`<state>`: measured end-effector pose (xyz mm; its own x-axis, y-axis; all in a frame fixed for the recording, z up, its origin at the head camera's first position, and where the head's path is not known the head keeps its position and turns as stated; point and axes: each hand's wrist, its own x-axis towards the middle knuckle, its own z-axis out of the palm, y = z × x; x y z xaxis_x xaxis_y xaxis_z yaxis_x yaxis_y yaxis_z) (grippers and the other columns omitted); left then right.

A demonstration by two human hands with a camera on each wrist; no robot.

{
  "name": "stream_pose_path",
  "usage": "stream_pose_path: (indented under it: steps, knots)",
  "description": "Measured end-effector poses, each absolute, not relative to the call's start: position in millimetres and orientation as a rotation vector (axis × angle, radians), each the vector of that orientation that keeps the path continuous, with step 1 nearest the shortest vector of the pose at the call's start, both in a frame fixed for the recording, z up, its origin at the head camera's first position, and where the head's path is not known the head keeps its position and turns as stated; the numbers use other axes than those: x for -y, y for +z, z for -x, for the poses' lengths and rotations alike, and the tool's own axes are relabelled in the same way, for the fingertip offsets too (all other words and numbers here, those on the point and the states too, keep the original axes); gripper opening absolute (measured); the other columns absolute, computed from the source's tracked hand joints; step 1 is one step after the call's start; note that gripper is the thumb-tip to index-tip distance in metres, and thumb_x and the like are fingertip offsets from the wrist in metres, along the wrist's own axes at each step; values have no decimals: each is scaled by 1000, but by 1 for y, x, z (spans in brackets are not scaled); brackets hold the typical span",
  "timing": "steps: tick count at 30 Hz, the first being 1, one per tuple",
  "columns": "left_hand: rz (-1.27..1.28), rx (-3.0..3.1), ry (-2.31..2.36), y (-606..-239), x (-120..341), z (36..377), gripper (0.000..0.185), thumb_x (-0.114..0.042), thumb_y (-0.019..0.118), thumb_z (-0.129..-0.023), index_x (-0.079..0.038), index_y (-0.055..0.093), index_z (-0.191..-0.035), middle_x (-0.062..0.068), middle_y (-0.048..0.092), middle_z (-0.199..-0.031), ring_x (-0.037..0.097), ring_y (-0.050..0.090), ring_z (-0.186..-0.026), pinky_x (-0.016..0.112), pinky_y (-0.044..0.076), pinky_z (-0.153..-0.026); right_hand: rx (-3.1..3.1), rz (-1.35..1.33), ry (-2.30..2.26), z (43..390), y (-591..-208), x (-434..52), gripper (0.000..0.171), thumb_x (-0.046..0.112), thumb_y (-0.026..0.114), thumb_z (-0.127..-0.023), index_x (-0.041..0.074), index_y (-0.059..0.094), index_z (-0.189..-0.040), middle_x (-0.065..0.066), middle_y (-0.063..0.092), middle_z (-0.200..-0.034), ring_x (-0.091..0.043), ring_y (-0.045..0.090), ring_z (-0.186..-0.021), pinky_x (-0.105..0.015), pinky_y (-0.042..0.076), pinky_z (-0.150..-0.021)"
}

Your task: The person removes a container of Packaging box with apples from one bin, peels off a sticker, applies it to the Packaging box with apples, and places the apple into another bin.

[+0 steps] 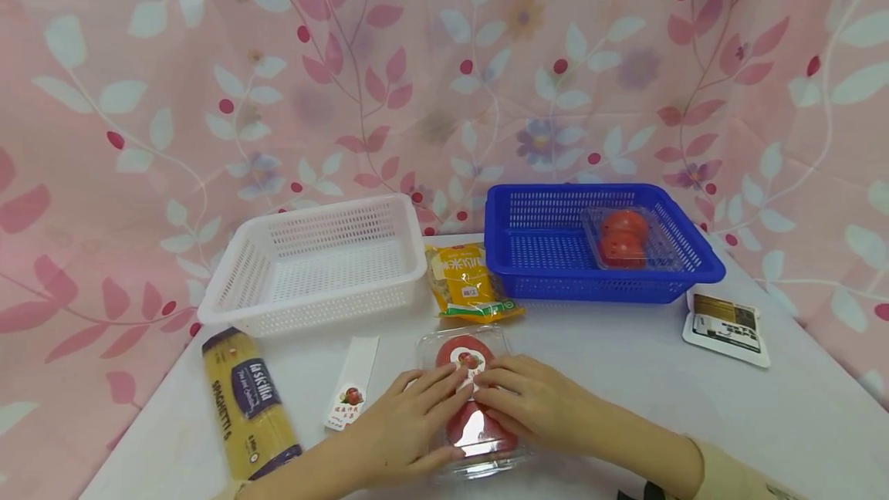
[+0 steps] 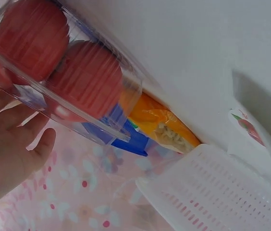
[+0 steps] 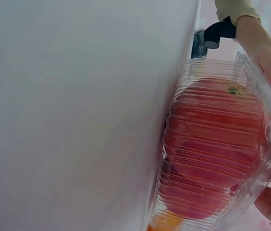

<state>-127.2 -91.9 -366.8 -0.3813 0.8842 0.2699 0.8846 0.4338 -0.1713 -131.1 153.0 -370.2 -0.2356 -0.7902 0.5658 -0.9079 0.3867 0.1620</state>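
Here, tomato box (image 1: pixel 474 400) lengthwise, pointing away

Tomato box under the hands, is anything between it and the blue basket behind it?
Yes. The yellow snack packet lies on the table between the clear tomato box, held by the left hand and right hand, and the blue basket, beside the basket's front left corner.

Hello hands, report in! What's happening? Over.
Left hand and right hand both resting on clear plastic tomato box, on white table. Yellow snack bag just beyond.

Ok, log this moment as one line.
left hand: on tomato box | right hand: on tomato box | box: on table
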Motion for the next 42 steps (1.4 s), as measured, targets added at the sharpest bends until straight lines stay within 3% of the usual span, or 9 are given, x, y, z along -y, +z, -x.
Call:
stream_pose_path:
  steps: [6,16,23,30,36,42]
  knots:
    - [1488,2442,32,-366,93,115,67,-56,38,-91,-7,42,-137,7,39,-141,24,30,-132,39,38,-96,2079,-1469,294,125,-369,-155,23,22,51,-94,9,65,-106,-1,63,-102,-16,55,-100,-31,44,-89]
    - [1507,2436,34,-364,99,107,61,-47,55,-87,-8,47,-133,4,45,-137,21,40,-125,32,44,-89,2036,-1512,319,116,-369,-159,26,22,45,-96,9,64,-107,-2,61,-103,-18,55,-101,-32,44,-91]
    - [1495,2494,-254,-363,106,107,65,-39,64,-83,-7,42,-135,5,48,-132,21,44,-120,34,48,-85,2136,-1381,354,112,-368,-165,20,24,53,-92,13,64,-105,3,61,-100,-15,55,-94,-29,46,-81]
    - [1334,2844,-532,-361,112,108,72,-53,56,-84,-21,30,-143,6,34,-139,22,43,-120,39,48,-85,2350,-1175,419,112,-368,-174,24,29,62,-86,16,63,-107,6,58,-102,-11,53,-93,-31,48,-77]
    - [1135,3064,-803,-362,113,109,77,-60,53,-82,-25,26,-145,4,18,-150,30,40,-123,50,47,-84,2559,-1044,500,107,-368,-176,38,37,61,-87,15,58,-117,-4,52,-121,-17,51,-107,-39,48,-85]
    - [1059,3122,-1055,-366,107,109,88,-59,59,-78,-28,15,-147,-1,2,-152,35,45,-116,53,49,-76,2763,-961,584,101,-367,-172,73,57,50,-86,10,36,-140,-11,29,-144,-26,48,-118,-44,49,-83]
